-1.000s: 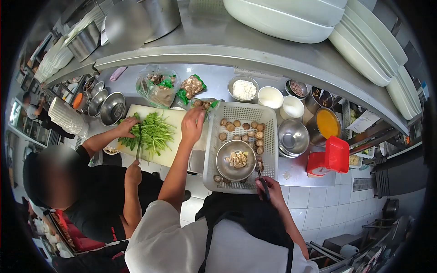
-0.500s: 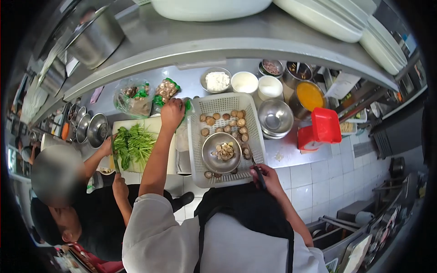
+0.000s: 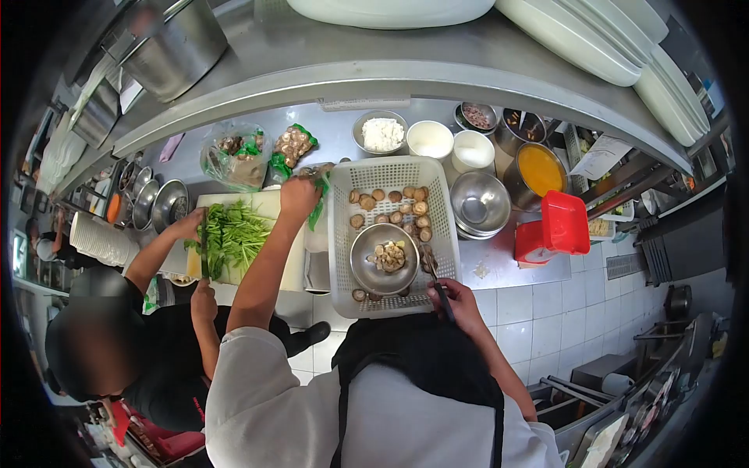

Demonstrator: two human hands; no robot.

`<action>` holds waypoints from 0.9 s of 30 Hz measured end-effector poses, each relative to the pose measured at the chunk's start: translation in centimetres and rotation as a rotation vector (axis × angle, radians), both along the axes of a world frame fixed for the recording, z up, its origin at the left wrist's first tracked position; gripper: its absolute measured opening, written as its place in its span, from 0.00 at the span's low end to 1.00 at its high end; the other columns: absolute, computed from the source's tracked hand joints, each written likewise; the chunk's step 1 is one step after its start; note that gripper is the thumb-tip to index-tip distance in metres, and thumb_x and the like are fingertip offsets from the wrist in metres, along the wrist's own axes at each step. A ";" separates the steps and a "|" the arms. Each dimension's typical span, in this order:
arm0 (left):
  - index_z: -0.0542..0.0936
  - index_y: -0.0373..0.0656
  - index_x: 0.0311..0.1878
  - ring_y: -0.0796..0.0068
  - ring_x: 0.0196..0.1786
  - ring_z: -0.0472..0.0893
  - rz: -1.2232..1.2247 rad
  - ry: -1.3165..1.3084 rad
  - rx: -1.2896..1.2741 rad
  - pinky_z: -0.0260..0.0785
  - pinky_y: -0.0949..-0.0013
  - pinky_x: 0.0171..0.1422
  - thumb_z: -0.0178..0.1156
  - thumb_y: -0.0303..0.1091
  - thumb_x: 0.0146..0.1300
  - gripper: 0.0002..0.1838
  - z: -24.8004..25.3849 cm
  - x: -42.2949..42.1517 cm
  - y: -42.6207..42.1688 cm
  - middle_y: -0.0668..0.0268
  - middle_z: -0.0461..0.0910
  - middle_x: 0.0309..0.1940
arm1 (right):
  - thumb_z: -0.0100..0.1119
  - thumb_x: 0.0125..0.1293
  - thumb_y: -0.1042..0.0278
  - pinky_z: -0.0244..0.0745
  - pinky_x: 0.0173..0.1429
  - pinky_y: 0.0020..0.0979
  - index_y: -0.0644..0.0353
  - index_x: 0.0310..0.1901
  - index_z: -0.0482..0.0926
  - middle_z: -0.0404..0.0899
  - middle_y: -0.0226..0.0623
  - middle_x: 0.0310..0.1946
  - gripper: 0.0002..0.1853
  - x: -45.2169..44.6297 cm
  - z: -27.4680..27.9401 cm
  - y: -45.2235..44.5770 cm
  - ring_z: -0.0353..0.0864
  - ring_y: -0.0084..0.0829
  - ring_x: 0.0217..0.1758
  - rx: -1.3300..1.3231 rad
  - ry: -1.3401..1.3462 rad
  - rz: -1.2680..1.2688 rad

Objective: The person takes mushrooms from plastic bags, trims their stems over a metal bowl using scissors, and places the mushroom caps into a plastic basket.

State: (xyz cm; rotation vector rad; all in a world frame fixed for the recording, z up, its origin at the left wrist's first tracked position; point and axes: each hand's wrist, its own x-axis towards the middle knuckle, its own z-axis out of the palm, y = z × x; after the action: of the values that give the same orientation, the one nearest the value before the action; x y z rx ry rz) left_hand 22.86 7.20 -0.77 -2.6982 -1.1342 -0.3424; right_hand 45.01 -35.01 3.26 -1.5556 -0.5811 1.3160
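My left hand [image 3: 299, 198] is closed at a clear plastic bag with green trim [image 3: 321, 201], left of the basket; its fingertips are partly hidden. In my right hand [image 3: 462, 306] is a black-handled knife [image 3: 444, 301], its narrow blade pointing into the basket's right side. The white plastic basket [image 3: 339, 257] holds several brown mushrooms [image 3: 367, 202]. Inside it stands a steel bowl [image 3: 363, 274] with pale cut mushroom pieces [image 3: 388, 256].
At left, a co-worker's hands hold a kitchen knife [image 3: 204, 242] over leafy greens [image 3: 238, 234] on a cutting board [image 3: 290, 257]. Steel bowls [image 3: 479, 201], a pot of orange liquid [image 3: 538, 168] and a red container [image 3: 563, 226] stand right. A metal shelf [image 3: 312, 78] overhangs the counter.
The view has shifted slightly, moving the counter items a little right. My hands keep nearly the same places at the bag and basket. The co-worker's head has lowered toward the bottom left.
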 end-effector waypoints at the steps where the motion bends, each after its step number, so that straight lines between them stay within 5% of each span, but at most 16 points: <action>1: 0.86 0.40 0.37 0.54 0.34 0.87 -0.008 0.063 -0.015 0.80 0.54 0.41 0.70 0.42 0.58 0.14 0.1 0.0 -0.2 0.55 0.86 0.30 | 0.73 0.68 0.55 0.68 0.27 0.23 0.61 0.56 0.82 0.79 0.25 0.23 0.22 0.0 0.1 0.0 0.75 0.16 0.24 -0.009 0.008 -0.009; 4: 0.87 0.41 0.41 0.54 0.34 0.88 0.022 0.114 -0.062 0.81 0.55 0.40 0.65 0.37 0.62 0.11 -1.9 -0.5 1.1 0.55 0.87 0.27 | 0.73 0.68 0.55 0.67 0.26 0.23 0.61 0.56 0.82 0.78 0.25 0.22 0.22 0.0 0.2 0.2 0.75 0.16 0.23 -0.027 -0.010 -0.004; 7: 0.85 0.41 0.52 0.54 0.36 0.89 0.118 0.076 -0.028 0.81 0.56 0.39 0.58 0.32 0.66 0.14 -2.6 0.0 1.3 0.52 0.88 0.40 | 0.73 0.68 0.54 0.66 0.26 0.23 0.62 0.56 0.82 0.78 0.25 0.22 0.23 -0.1 -0.4 0.2 0.74 0.16 0.23 0.017 -0.013 0.010; 8: 0.81 0.44 0.62 0.54 0.37 0.89 -0.014 -0.034 0.088 0.82 0.57 0.39 0.53 0.29 0.68 0.21 -2.5 -0.2 1.2 0.50 0.85 0.53 | 0.73 0.68 0.54 0.65 0.26 0.23 0.62 0.56 0.82 0.78 0.25 0.22 0.23 -0.2 -0.5 0.1 0.74 0.16 0.23 0.019 -0.013 0.020; 11: 0.78 0.46 0.67 0.53 0.38 0.89 0.093 0.105 -0.038 0.82 0.54 0.39 0.55 0.27 0.65 0.25 -3.2 0.7 2.0 0.56 0.79 0.64 | 0.74 0.68 0.52 0.64 0.27 0.23 0.63 0.56 0.82 0.77 0.24 0.23 0.25 -0.2 0.1 0.2 0.73 0.16 0.24 0.012 -0.014 0.030; 16: 0.81 0.43 0.54 0.59 0.41 0.89 0.151 0.120 -0.010 0.82 0.58 0.44 0.55 0.30 0.67 0.15 -3.2 2.3 2.2 0.53 0.81 0.50 | 0.73 0.68 0.51 0.64 0.30 0.23 0.64 0.55 0.82 0.78 0.24 0.25 0.25 -0.4 0.7 0.0 0.72 0.15 0.26 0.008 -0.028 0.035; 20: 0.84 0.43 0.50 0.59 0.51 0.87 0.242 0.229 -0.086 0.79 0.60 0.54 0.56 0.29 0.64 0.14 -4.1 2.0 2.9 0.52 0.82 0.51 | 0.73 0.68 0.50 0.63 0.31 0.23 0.63 0.54 0.83 0.78 0.24 0.25 0.24 -0.4 0.9 -0.2 0.71 0.14 0.27 0.048 -0.032 0.012; 27: 0.85 0.43 0.42 0.53 0.43 0.88 0.159 0.078 -0.017 0.81 0.55 0.48 0.62 0.32 0.59 0.10 -6.7 0.1 5.1 0.55 0.87 0.37 | 0.73 0.68 0.50 0.63 0.29 0.23 0.63 0.53 0.83 0.77 0.23 0.23 0.24 -0.2 0.3 -0.6 0.71 0.15 0.25 0.032 0.002 0.012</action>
State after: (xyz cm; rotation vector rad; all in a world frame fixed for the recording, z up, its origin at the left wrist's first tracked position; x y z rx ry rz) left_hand 22.98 12.27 -7.47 -2.5892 -1.3230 -0.2011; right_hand 44.82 -35.63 3.51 -1.5267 -0.6085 1.3108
